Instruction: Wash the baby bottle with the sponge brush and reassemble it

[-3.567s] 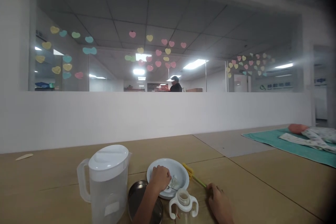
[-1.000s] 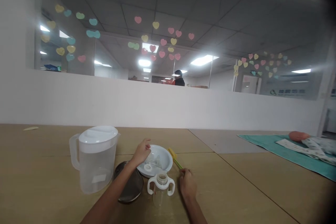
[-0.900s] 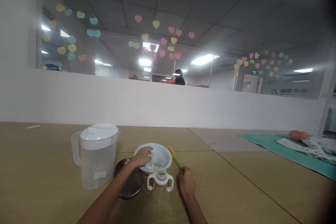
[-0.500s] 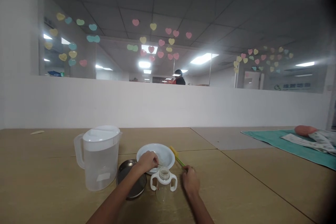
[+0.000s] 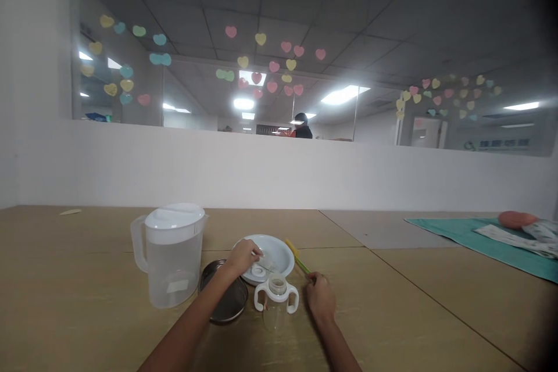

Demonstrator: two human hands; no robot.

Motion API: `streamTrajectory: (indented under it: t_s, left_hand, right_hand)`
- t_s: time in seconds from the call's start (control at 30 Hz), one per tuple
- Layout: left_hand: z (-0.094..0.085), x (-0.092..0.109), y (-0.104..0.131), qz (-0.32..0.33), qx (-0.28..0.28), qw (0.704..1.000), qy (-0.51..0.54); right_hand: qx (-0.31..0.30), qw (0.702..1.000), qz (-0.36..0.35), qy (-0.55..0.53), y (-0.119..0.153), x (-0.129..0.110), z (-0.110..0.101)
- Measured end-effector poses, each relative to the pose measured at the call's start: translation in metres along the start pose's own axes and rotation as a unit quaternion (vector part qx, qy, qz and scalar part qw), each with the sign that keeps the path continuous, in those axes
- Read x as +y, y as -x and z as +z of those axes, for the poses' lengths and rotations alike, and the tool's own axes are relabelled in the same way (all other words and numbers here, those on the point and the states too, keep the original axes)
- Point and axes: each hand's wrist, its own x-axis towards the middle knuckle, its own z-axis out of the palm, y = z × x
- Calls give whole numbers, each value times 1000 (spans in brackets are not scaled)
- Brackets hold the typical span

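Observation:
My left hand (image 5: 244,257) is pinched over the left part of a white bowl (image 5: 285,253); something thin and clear seems to be at its fingertips, too small to make out. Inside the bowl lies a white ring-like part (image 5: 258,271). Just in front of the bowl stands a clear bottle (image 5: 274,313), its mouth uncovered and a white two-handled collar (image 5: 278,296) around its neck. To the right of the bottle, my right hand (image 5: 321,297) is closed on the green handle of a brush (image 5: 301,264) with a yellow head, which rests beside the bowl.
A lidded clear pitcher (image 5: 173,261) stands at the left, with a dark metal tray (image 5: 229,301) between it and the bottle. At the far right a teal cloth (image 5: 462,238) carries an orange item (image 5: 517,220) and patterned fabric. Behind the table is a white wall (image 5: 261,174) with a window.
My left hand has lifted slightly from near the bottle's mouth, and the white part in the bowl shows more. The view has shifted a little. My right hand keeps its grip on the brush.

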Motion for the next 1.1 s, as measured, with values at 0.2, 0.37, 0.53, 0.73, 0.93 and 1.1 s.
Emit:
streamTrajectory:
  t_s: [0.2,0.37,0.53,0.73,0.93,1.1]
  left_hand:
    - [-5,8,-1,12,56,994,90]
    - [-4,16,-6,22,76,976,201]
    - [3,20,-10,2,74,952,298]
    - [8,19,-6,-44,77,932,351]
    - [4,22,-6,-63,100,927,355]
    - [-6,30,-4,-60,126,922,361]
  right_hand:
    - [27,997,47,-63,-2,-1,-4]
    - [130,965,103,-203,-6,-2,-26]
    - [161,962,21,-221,1,-8,-27]
    - [158,951,-139,-227,10,-16,-16]
    - [122,948,-207,-210,16,-21,-17]
    - [109,954,-251,-123,13,-20,-15]
